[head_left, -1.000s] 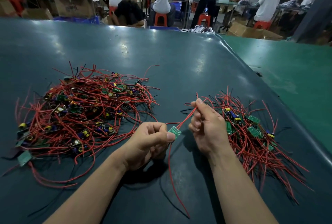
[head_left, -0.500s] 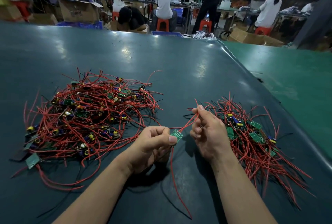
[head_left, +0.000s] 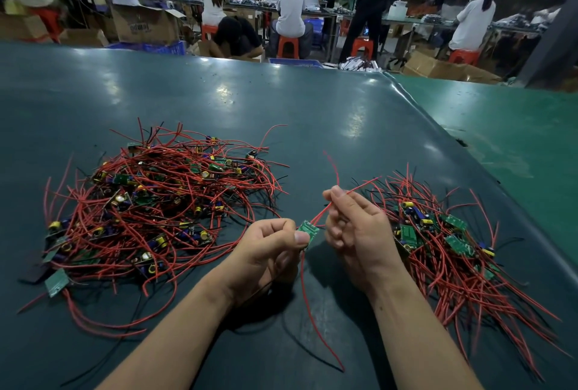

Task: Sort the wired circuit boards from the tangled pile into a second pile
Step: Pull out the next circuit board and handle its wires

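Here, two tangled red-wire heaps flank you; your left hand pinches one small green circuit board, your right hand grips its thin red wire.

Red wires tangle over green boards on a dark teal table

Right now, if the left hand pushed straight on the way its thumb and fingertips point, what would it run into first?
Most likely the right hand. The left hand pinches the small green board and points rightward across a narrow gap; the board would meet the right hand's curled fingers before reaching the sorted pile. Depth is uncertain.
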`<move>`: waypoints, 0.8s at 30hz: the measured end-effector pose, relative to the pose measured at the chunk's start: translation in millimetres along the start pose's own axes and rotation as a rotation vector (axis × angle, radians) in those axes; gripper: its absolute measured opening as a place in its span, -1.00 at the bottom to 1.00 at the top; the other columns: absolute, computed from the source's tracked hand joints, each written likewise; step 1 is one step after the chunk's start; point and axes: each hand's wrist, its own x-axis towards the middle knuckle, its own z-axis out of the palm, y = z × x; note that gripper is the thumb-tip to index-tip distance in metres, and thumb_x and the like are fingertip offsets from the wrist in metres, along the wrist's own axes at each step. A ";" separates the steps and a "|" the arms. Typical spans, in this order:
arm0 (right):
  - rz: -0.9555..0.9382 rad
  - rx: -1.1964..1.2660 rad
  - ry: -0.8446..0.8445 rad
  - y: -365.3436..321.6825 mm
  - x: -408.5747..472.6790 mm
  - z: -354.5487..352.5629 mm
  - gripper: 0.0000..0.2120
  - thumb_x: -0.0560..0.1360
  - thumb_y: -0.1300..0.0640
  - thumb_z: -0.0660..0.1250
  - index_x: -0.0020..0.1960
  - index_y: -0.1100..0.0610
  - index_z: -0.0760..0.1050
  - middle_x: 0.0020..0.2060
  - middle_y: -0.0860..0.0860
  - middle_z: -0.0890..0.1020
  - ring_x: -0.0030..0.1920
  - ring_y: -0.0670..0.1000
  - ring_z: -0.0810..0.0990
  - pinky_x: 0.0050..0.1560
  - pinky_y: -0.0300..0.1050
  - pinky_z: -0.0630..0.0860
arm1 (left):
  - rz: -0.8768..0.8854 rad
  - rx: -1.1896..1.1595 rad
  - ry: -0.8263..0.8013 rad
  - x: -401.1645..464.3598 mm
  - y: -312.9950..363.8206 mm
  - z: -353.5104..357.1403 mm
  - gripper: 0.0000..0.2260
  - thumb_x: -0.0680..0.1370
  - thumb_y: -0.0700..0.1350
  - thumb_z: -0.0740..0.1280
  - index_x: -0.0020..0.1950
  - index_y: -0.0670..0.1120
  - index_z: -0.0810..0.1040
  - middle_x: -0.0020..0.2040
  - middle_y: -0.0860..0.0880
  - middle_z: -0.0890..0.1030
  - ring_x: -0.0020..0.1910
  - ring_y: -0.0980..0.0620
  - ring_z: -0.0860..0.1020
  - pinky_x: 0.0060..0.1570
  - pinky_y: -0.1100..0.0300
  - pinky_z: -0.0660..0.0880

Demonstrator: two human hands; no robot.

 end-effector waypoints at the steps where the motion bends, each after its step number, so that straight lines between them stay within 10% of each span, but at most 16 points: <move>1: -0.031 0.012 0.033 -0.7 0.8 -0.3 -0.85 0.42 0.17 0.39 -0.32 0.13 0.64 -0.48 -0.01 0.48 -0.60 -0.13 0.29 -0.61 -0.34 0.18 | -0.010 0.004 -0.018 -0.7 0.1 -0.6 -0.66 0.28 -0.14 0.45 -0.43 -0.06 0.26 -0.54 0.01 0.23 -0.51 0.08 0.13 -0.53 0.34 0.17; 11: -0.049 0.186 0.231 -10.7 5.5 -9.3 -0.82 0.62 0.15 0.25 -0.09 0.20 0.54 -0.45 -0.02 0.50 -0.58 -0.12 0.37 -0.60 -0.33 0.25 | -0.024 -0.122 -0.023 -7.0 9.0 -6.3 -0.63 0.20 -0.11 0.55 -0.34 -0.05 0.33 -0.47 0.02 0.18 -0.53 0.11 0.20 -0.53 0.30 0.15; 15: 0.192 -0.217 -0.068 -4.5 -8.1 1.9 -0.60 0.37 -0.23 0.35 -0.05 0.10 0.58 -0.45 -0.04 0.53 -0.57 -0.11 0.40 -0.60 -0.34 0.22 | 0.087 -0.035 0.181 -3.1 8.7 -8.9 -0.76 0.33 -0.11 0.42 -0.33 -0.17 0.38 -0.46 -0.09 0.30 -0.47 0.04 0.31 -0.48 0.29 0.27; 19: 0.176 -0.371 -0.337 -1.5 -21.4 10.8 -0.78 0.33 -0.13 0.42 -0.19 0.02 0.60 -0.48 -0.02 0.52 -0.60 -0.12 0.38 -0.62 -0.36 0.22 | 0.078 0.024 0.159 -2.0 8.8 -5.9 -0.28 0.22 0.07 0.60 -0.09 -0.48 0.33 -0.37 -0.33 0.29 -0.43 -0.02 0.29 -0.52 0.33 0.27; 24: 0.010 -0.198 -0.183 -9.9 -24.0 13.8 -0.89 0.45 0.21 0.39 -0.08 0.20 0.49 -0.39 0.11 0.63 -0.54 -0.02 0.51 -0.59 -0.27 0.39 | 0.337 0.325 0.386 1.2 5.2 -8.1 -0.55 0.28 0.22 0.53 -0.47 -0.05 0.40 -0.55 -0.05 0.34 -0.57 0.07 0.23 -0.45 0.26 0.24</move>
